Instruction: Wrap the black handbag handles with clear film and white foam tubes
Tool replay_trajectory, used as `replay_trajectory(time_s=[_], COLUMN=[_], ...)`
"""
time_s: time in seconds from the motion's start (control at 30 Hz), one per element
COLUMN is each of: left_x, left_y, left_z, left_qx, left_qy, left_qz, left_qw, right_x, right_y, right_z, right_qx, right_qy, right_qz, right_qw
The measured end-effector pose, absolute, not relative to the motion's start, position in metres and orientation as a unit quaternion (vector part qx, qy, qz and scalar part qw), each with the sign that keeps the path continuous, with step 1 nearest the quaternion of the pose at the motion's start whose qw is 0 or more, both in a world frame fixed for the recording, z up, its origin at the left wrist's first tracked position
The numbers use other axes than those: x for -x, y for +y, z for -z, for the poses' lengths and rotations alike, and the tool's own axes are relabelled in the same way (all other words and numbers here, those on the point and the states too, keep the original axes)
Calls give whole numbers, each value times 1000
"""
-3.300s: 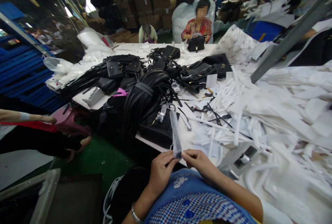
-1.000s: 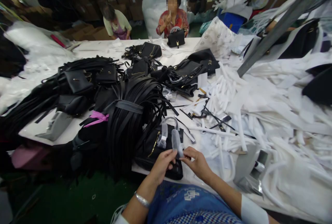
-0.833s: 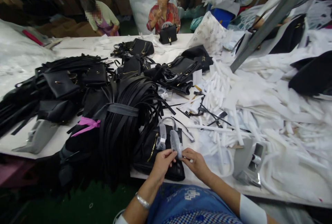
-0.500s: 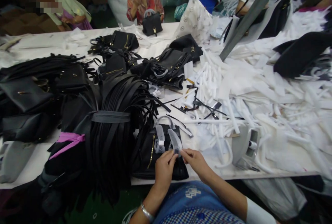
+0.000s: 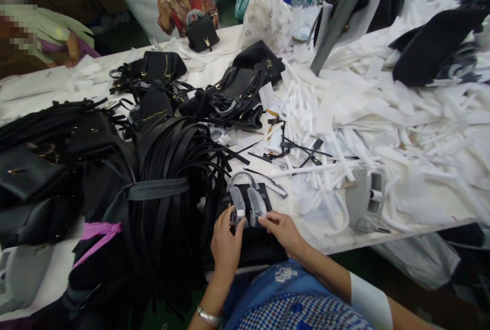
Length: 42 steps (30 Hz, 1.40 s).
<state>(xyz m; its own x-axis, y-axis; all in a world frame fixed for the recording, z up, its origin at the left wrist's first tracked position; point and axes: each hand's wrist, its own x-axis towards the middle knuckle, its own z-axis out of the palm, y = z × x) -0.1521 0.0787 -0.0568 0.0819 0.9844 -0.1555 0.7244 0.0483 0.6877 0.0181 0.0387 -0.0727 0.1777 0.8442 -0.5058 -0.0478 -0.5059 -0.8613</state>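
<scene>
A black handbag (image 5: 248,246) with a gold zip lies at the table's front edge, before my body. Its handle (image 5: 238,198) is wrapped in clear plastic and arches up at the back, with a small white piece around the left end. My left hand (image 5: 225,240) has thumb and fingers around that left end. On the other side, my right hand (image 5: 282,230) pinches the lower tip of the handle's right end between thumb and forefinger. Part of the bag is hidden beneath my hands.
Left of the bag hangs a bundle of black straps (image 5: 164,167) tied with a grey band. Black handbags (image 5: 237,90) lie farther back. A grey tape dispenser (image 5: 363,200) stands at right among white padding strips (image 5: 417,141). A slanted grey post (image 5: 340,19) rises behind; people sit across the table.
My left hand has shifted left, from the handle's right end to its left end. My right hand stays at the right end. The view has turned slightly.
</scene>
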Motion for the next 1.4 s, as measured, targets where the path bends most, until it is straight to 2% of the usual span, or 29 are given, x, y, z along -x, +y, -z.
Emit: replay_trajectory(time_s=[0.17,0.27,0.37,0.43,0.53,0.6,0.7,0.77,0.93,1.07,1.17,1.27,1.4], left_x=[163,182,201,206,195,180,156,146,137,134,129,123,123], left_y=[92,86,77,72,71,73,78,82,85,83,80,77,73], left_z=[58,59,60,58,47,39,35,37,44,53,63,70,74], left_qx=[-499,-434,-485,-555,-636,-643,-558,-484,-378,-327,-327,-340,-390], left_qy=[615,595,610,638,644,606,573,577,581,616,631,639,621], left_qz=[-213,-202,-151,-146,-201,-213,-163,-144,-178,-189,-213,-225,-234], left_qw=[572,645,608,514,375,416,577,642,699,691,671,653,638], right_x=[-13,-13,-14,-15,-17,-19,-21,-21,-21,-20,-15,-9,-14], right_y=[42,42,42,41,38,36,33,32,34,33,30,27,28], right_z=[69,70,72,71,67,64,63,63,61,60,64,69,71], right_qx=[629,618,618,623,629,629,624,615,599,626,666,697,662], right_qy=[-295,-291,-314,-334,-384,-430,-477,-495,-522,-527,-555,-598,-669], right_qz=[-615,-637,-635,-621,-580,-544,-502,-485,-463,-432,-386,-337,-322], right_qw=[373,357,340,338,346,350,362,375,393,379,317,208,100])
